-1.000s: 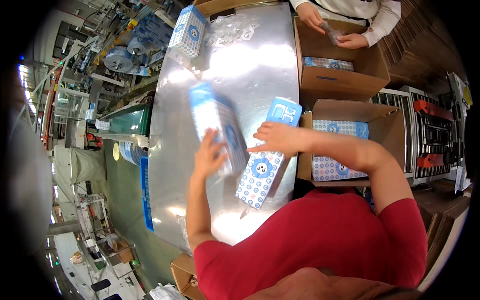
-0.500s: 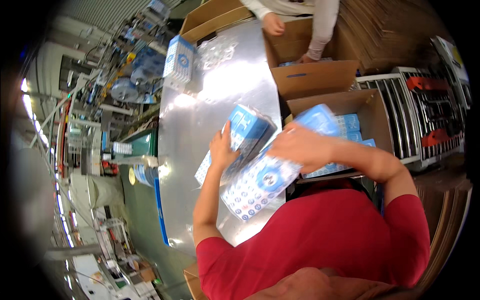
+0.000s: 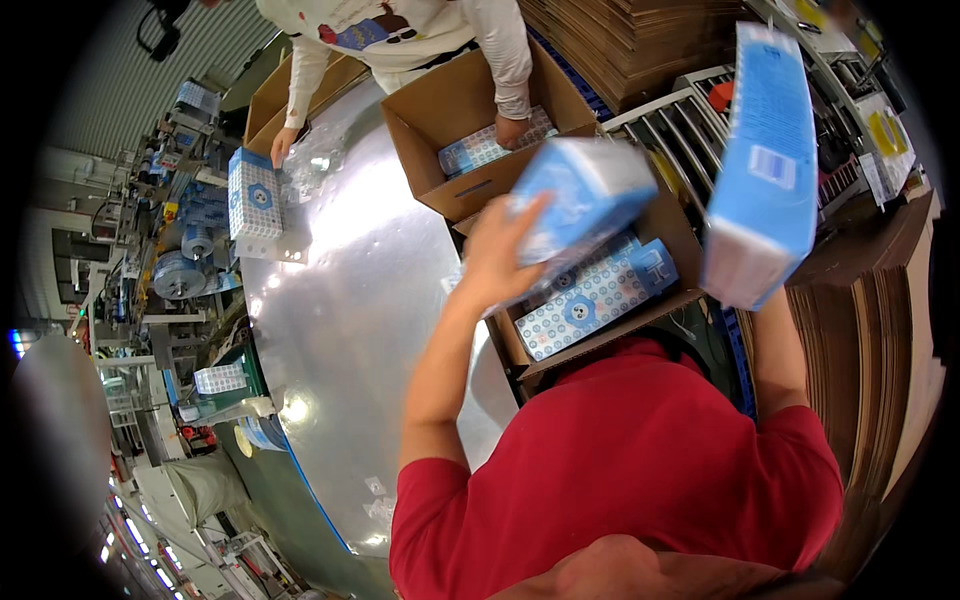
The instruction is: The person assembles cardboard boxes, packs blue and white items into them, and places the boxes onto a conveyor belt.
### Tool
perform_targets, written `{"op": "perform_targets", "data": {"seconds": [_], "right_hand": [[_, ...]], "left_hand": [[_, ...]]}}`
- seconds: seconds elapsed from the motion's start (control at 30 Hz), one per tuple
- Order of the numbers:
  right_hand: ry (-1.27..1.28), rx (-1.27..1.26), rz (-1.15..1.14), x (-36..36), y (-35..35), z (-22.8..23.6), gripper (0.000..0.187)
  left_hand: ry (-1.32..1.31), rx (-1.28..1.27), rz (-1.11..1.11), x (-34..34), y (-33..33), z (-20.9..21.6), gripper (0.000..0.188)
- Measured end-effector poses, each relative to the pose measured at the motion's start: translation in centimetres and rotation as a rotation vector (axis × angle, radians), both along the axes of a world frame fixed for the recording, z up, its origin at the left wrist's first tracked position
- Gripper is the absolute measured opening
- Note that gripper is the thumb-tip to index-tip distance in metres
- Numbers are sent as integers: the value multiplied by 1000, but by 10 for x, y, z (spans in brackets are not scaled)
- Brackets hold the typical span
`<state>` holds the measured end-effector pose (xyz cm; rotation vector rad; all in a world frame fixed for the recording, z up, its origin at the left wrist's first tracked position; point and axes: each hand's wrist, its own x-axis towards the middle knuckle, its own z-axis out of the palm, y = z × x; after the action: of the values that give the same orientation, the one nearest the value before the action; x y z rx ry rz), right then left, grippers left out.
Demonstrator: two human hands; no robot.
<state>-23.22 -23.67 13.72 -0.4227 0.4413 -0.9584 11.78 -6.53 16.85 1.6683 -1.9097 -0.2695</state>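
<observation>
Below us is a red shirt (image 3: 620, 460), its two forearms reaching forward. On the right, we find a tall blue carton (image 3: 765, 160) standing tilted, close to the camera; the right forearm (image 3: 778, 350) runs up behind it. The right hand is hidden there, so we cannot tell how its fingers are set. The left hand (image 3: 500, 250) grips a blurred blue-and-white carton (image 3: 580, 200), thumb spread away from the fingers, which lie along its side. This carton is tilted above an open cardboard box (image 3: 680, 222), where we see a patterned carton (image 3: 585, 308) lying flat, another partly visible beside it.

Just beyond stands a second open box (image 3: 405, 125) with a patterned carton (image 3: 470, 155) inside and a co-worker's hand (image 3: 512, 132) on it. The co-worker's other hand is near an upright carton (image 3: 255, 195) on the shiny metal table (image 3: 350, 330), beside clear plastic pieces (image 3: 315, 170). Farther out, we notice a roller conveyor (image 3: 690, 125), stacked flat cardboard (image 3: 630, 50) and machinery with blue rolls (image 3: 180, 275).
</observation>
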Motion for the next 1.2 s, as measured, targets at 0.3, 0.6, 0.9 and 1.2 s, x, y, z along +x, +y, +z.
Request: {"op": "perform_targets", "data": {"seconds": [0.3, 0.6, 0.9, 1.2], "right_hand": [[801, -1723, 478, 120, 12, 63, 88], [1490, -1885, 846, 171, 14, -114, 78], [1565, -1638, 179, 117, -29, 15, 60], [1457, -1360, 1138, 62, -36, -76, 109]], "left_hand": [[-299, 274, 76, -32, 14, -249, 49], [-240, 101, 239, -49, 39, -128, 54], [202, 144, 728, -33, 56, -192, 65], [492, 279, 778, -67, 3, -200, 63]]}}
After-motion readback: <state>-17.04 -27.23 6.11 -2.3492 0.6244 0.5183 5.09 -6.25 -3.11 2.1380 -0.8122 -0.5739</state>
